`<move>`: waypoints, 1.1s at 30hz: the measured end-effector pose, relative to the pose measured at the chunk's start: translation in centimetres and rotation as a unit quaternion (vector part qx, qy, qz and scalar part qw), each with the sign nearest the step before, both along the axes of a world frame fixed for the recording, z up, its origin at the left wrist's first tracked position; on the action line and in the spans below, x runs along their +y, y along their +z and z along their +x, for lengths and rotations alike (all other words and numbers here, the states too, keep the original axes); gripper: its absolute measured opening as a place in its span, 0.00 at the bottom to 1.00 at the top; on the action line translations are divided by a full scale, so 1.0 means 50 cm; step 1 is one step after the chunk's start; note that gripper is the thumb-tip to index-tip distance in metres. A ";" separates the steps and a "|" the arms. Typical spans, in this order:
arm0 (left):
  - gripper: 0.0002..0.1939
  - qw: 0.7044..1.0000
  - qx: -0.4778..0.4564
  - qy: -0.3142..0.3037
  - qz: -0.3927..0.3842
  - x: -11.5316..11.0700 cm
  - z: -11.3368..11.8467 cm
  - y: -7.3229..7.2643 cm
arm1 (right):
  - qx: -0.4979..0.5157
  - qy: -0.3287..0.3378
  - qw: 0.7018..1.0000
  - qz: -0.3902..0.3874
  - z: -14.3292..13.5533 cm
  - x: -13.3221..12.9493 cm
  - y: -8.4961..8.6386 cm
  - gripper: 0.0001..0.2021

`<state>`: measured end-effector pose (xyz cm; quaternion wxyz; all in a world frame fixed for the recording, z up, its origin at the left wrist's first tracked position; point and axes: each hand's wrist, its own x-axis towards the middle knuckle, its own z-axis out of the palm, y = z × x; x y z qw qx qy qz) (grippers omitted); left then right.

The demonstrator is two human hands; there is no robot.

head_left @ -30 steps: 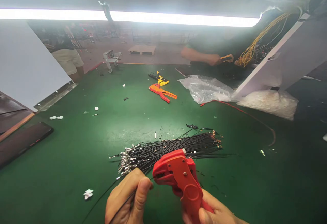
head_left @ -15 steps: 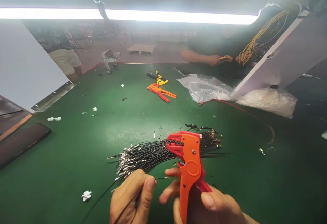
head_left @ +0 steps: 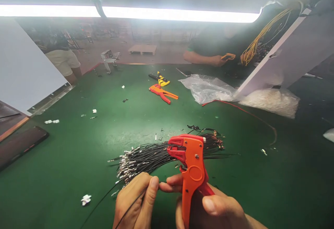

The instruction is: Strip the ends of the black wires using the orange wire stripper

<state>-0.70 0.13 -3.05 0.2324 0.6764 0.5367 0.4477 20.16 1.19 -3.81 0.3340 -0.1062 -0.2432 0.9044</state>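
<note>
**Pinching a black wire (head_left: 132, 205) beside a red-and-orange hand tool (head_left: 193, 166)**

At the near side of the green table (head_left: 70, 159), the left hand (head_left: 137, 201) presses thumb and fingers together on the black wire, which crosses the palm. A short stretch of it spans the small gap to the right hand (head_left: 221, 208). That hand is wrapped around the red-and-orange hand tool, held upright with its jaws spread and pointing left. Two of its fingertips reach left to the wire's end; they appear to touch it, though the tip is hard to make out.

Just beyond both hands lies a bundle of black wires (head_left: 153, 157), silver terminals at the left end and coppery ends at the right. On the far side, a second pair of red-and-orange pliers (head_left: 164, 93) lies against a yellow-and-black tool (head_left: 162, 79). To their right are a clear plastic bag (head_left: 208, 88) and a bag of whitish pieces (head_left: 271, 103), with a red wire (head_left: 247, 112) curving toward the right. A dark case (head_left: 23, 149) sits at the left. Across the table, another person's hand (head_left: 218, 61) holds an orange tool (head_left: 228, 56).
</note>
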 end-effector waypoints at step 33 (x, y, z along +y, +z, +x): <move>0.24 0.995 0.013 0.086 -0.044 -0.005 0.009 0.000 | -0.079 -0.058 0.994 0.050 0.030 0.005 -0.005 0.34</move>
